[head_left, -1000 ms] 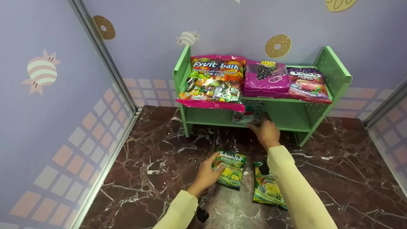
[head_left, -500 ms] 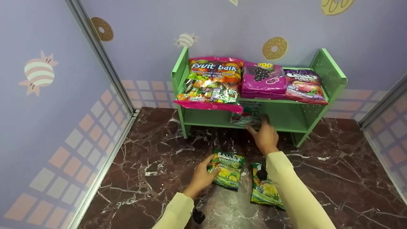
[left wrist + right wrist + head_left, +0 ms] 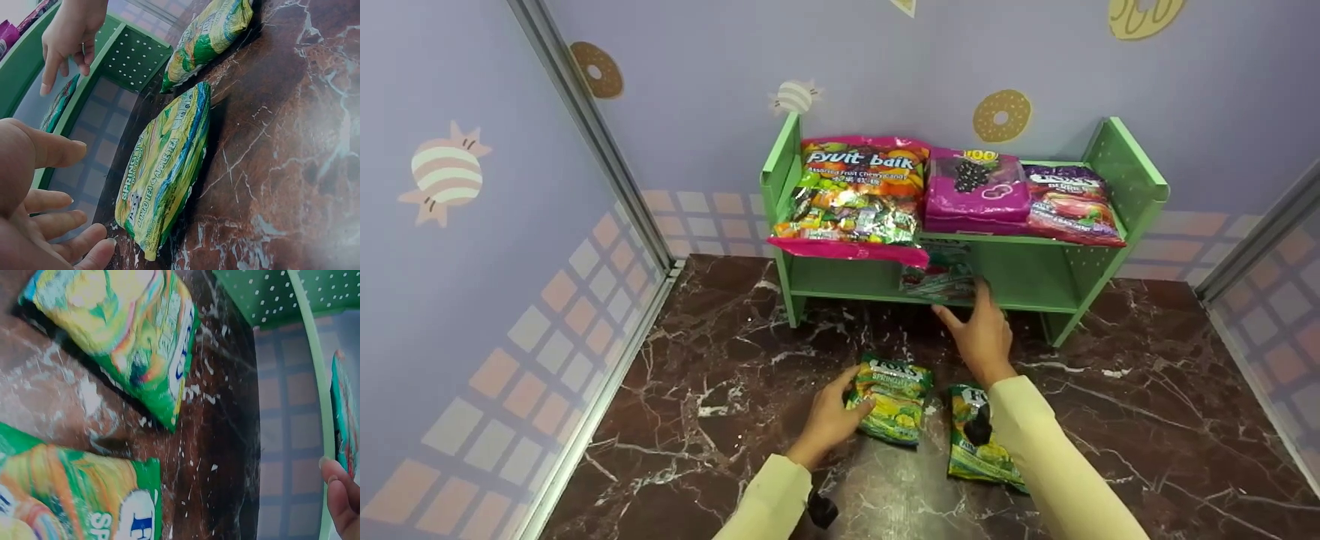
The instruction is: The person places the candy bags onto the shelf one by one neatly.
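Note:
My left hand [image 3: 831,416] is spread beside a green and yellow Fox's Spring Tea candy bag [image 3: 894,401] on the floor. In the left wrist view a gap separates its fingers [image 3: 62,222] from that bag. At the lower shelf's front edge is my right hand [image 3: 986,337], index finger and thumb stretched out, with nothing between them. Just beyond it a teal and red candy bag [image 3: 943,279] lies flat on the lower shelf, partly hidden by the upper level. A second green and yellow Fox's bag [image 3: 975,454] lies on the floor, partly under my right sleeve.
A green two-level shelf [image 3: 1035,274] stands against the patterned wall. Its upper level bears a Fyvit Baik candy bag [image 3: 862,195], a purple pack [image 3: 975,191] and a purple Fox's Berries bag [image 3: 1071,202]. The floor [image 3: 697,450] is dark veined marble.
My right hand has let go of the teal and red bag and drawn back slightly from it. My left hand stays beside the Spring Tea bag. The head view has shifted a little.

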{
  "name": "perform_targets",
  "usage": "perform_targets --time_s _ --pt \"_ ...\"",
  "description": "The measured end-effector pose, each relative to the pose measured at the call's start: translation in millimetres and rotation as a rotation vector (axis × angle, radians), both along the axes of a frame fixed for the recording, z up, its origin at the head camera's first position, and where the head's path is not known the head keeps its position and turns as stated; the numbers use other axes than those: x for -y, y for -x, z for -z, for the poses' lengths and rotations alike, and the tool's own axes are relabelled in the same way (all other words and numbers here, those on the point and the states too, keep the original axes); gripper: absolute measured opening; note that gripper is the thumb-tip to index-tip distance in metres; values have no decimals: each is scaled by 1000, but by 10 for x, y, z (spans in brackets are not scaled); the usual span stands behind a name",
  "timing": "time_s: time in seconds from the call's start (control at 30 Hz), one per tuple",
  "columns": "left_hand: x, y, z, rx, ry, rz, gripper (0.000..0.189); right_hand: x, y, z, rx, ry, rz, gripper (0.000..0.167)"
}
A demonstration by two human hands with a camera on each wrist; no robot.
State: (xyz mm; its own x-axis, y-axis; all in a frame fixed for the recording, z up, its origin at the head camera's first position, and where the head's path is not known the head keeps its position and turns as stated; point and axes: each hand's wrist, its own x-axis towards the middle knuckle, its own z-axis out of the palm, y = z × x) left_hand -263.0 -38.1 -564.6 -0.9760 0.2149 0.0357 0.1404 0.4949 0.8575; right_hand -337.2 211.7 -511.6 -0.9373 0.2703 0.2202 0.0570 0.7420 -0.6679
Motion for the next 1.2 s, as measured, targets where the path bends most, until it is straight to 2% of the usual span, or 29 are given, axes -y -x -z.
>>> perform_targets --time_s 0.2,0.3,0.5,0.77,0.9,1.2 --pt "32 13 14 4 26 3 64 94 -161 -15 -15 87 -26 89" --pt "48 25 28 14 36 6 66 158 -248 -32 -6 169 -59 90" --pt "72 45 59 44 28 6 68 232 -396 3 54 266 -114 89" --pt "78 30 97 87 11 -4 70 289 -547 200 172 304 -116 87" --pt "71 21 112 113 8 -19 71 326 -597 302 223 284 -113 85" --pt "80 6 164 110 21 -38 71 391 -726 484 321 246 -132 88"
